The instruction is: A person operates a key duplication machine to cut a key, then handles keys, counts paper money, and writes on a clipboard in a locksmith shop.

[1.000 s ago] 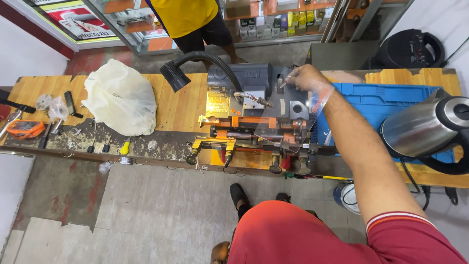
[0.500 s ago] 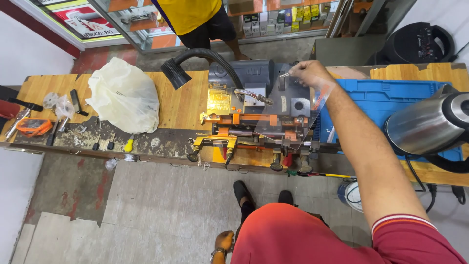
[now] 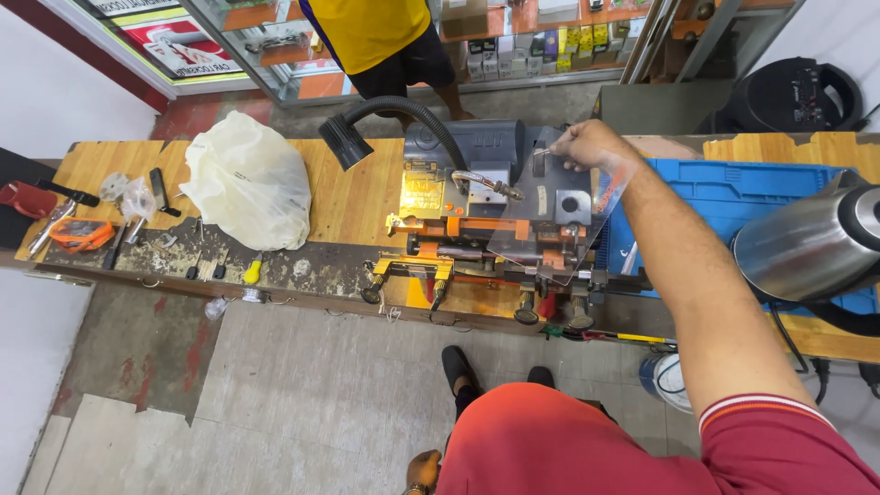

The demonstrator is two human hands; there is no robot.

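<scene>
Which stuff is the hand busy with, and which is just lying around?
In use: right hand, clear guard it grips, key-cutting machine, gooseneck lamp.

Lying about: plastic bag, steel kettle, blue tray, yellow-handled screwdriver, orange tool.

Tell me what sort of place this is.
Likely a small key-cutting stall or repair shop: a key-cutting machine on a worn wooden bench, scattered hand tools, and glass display shelves behind.

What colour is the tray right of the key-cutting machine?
Blue; the tray shows best in the head view.
</scene>
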